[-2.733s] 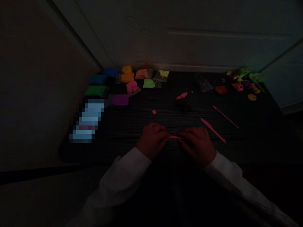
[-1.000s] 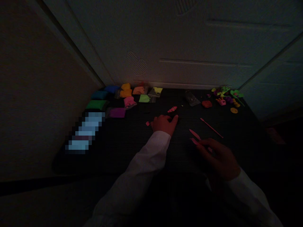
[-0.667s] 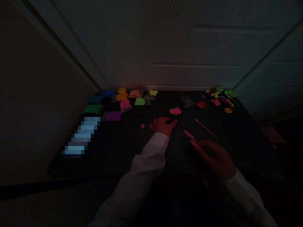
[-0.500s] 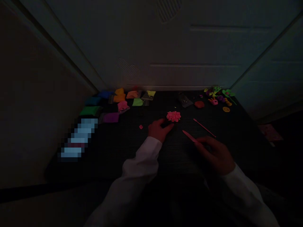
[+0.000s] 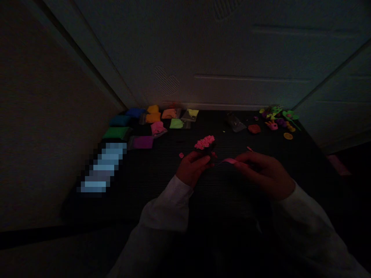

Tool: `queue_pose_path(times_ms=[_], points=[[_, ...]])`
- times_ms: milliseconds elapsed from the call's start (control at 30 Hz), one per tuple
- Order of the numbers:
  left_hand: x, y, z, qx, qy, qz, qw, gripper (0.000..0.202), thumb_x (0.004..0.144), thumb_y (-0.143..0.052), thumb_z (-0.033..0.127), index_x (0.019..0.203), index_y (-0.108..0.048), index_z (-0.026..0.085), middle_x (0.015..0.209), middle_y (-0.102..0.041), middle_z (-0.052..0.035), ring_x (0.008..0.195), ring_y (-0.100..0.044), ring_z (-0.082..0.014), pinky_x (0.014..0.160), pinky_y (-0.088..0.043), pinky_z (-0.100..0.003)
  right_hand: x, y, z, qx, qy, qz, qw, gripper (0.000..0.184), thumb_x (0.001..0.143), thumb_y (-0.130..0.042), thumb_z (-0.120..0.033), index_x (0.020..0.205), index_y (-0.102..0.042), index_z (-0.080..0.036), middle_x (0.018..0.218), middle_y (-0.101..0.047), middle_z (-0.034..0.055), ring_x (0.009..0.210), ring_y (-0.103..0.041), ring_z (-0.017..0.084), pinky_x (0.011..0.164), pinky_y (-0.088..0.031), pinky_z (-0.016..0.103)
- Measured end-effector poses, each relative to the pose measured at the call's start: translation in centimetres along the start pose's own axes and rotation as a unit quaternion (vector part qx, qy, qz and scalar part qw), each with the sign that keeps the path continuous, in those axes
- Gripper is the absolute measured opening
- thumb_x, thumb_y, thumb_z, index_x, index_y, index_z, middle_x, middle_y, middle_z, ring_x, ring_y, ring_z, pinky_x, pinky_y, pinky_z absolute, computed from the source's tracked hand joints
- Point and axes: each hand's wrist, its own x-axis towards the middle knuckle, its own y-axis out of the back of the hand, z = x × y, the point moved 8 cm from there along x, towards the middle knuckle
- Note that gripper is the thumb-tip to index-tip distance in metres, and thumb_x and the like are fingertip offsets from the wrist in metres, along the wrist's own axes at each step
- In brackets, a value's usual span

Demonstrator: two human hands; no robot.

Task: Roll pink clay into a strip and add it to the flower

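My left hand (image 5: 193,166) is closed around the dark lower part of a piece topped with a bumpy pink clay cluster (image 5: 205,142), which is tilted. In my right hand (image 5: 265,173) is a pink modelling knife (image 5: 230,160), pinched between thumb and fingers. Its blade points left, close to the left fingertips; whether it touches anything there I cannot tell. A small pink bit of clay (image 5: 181,155) lies on the table left of my left hand. Behind my right hand shows the tip of a thin pink tool (image 5: 249,148), the rest hidden by the hand.
Bags of coloured clay, such as a purple one (image 5: 143,142) and a green one (image 5: 117,133), line the table's back left. A blurred-out bright device (image 5: 104,168) lies at left. At the back right are a red lump (image 5: 254,129), a clear bag (image 5: 235,122) and small clay figures (image 5: 271,125).
My left hand has lifted and tilted the pink clay piece, bringing it closer. The knife in my right hand has moved up and left toward it, covering most of the thin tool.
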Motion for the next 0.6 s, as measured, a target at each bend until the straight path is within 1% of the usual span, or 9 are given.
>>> queue_pose_path(times_ms=[67,133,167,233,333,400,500,600], points=[[-0.1,-0.2,0.3,-0.012,-0.011,-0.019,1.0,0.02,0.058,-0.066,0.019,0.077,-0.064,0.014,0.085,-0.064,-0.0044,0.086,-0.058,-0.018,0.075,-0.045,-0.032,0.6,0.4,1.0,-0.018,-0.013,0.023,0.999,0.021,0.077,-0.048,-0.034,0.089,-0.059,-0.021,0.078,-0.061,0.001,0.066,-0.055,0.012,0.057,-0.041,0.023],[-0.1,-0.2,0.5,0.001,-0.03,-0.032,0.999,0.018,0.057,-0.067,0.02,0.074,-0.065,0.014,0.087,-0.065,-0.0042,0.089,-0.057,-0.0185,0.082,-0.042,-0.032,1.4,0.2,1.2,-0.035,0.003,0.027,0.999,0.021,0.077,-0.048,-0.032,0.091,-0.059,-0.02,0.081,-0.061,0.0019,0.068,-0.055,0.012,0.059,-0.041,0.023],[-0.1,-0.3,0.5,0.014,-0.036,-0.041,0.998,0.019,0.057,-0.067,0.021,0.075,-0.066,0.015,0.088,-0.065,-0.0039,0.091,-0.056,-0.0191,0.085,-0.04,-0.033,1.8,-0.2,1.0,-0.042,0.02,0.014,0.999,0.021,0.078,-0.047,-0.031,0.092,-0.058,-0.02,0.082,-0.06,0.0022,0.069,-0.054,0.012,0.06,-0.04,0.023],[-0.2,-0.6,0.4,0.045,-0.038,-0.071,0.996,0.026,0.057,-0.068,0.021,0.083,-0.065,0.017,0.095,-0.064,-0.0034,0.096,-0.054,-0.0212,0.088,-0.038,-0.036,2.5,-1.3,0.2,-0.057,0.066,-0.02,0.996,0.019,0.078,-0.046,-0.026,0.091,-0.058,-0.019,0.08,-0.059,0.0023,0.068,-0.052,0.011,0.06,-0.039,0.023],[-0.5,-1.0,0.2,0.113,-0.048,-0.11,0.986,0.038,0.057,-0.068,0.02,0.094,-0.062,0.02,0.109,-0.058,-0.0035,0.106,-0.048,-0.0244,0.092,-0.035,-0.039,3.0,-2.5,-0.9,-0.078,0.118,-0.052,0.989,0.013,0.077,-0.044,-0.019,0.081,-0.056,-0.016,0.073,-0.054,0.0024,0.066,-0.048,0.011,0.059,-0.037,0.023],[-0.7,-1.0,0.4,0.172,-0.067,-0.111,0.976,0.039,0.057,-0.068,0.02,0.096,-0.062,0.021,0.112,-0.056,-0.0036,0.109,-0.045,-0.0249,0.094,-0.032,-0.039,3.1,-2.8,-1.1,-0.088,0.128,-0.055,0.986,0.01,0.075,-0.044,-0.016,0.074,-0.054,-0.014,0.069,-0.05,0.0022,0.064,-0.046,0.011,0.058,-0.035,0.023],[-0.8,-0.9,0.7,0.241,-0.091,-0.1,0.961,0.039,0.058,-0.068,0.022,0.096,-0.061,0.021,0.111,-0.056,-0.0038,0.109,-0.045,-0.0244,0.095,-0.031,-0.039,2.9,-2.8,-0.7,-0.083,0.135,-0.043,0.986,0.006,0.072,-0.046,-0.013,0.068,-0.051,-0.014,0.067,-0.047,0.0017,0.063,-0.045,0.011,0.058,-0.034,0.023],[-0.9,-1.1,0.9,0.279,-0.106,-0.099,0.949,0.039,0.058,-0.068,0.024,0.096,-0.06,0.021,0.11,-0.056,-0.0044,0.107,-0.046,-0.0236,0.094,-0.032,-0.039,2.6,-2.7,-0.3,-0.052,0.152,-0.032,0.987,0.004,0.07,-0.047,-0.012,0.069,-0.05,-0.015,0.07,-0.047,0.0015,0.067,-0.045,0.012,0.06,-0.035,0.024]])
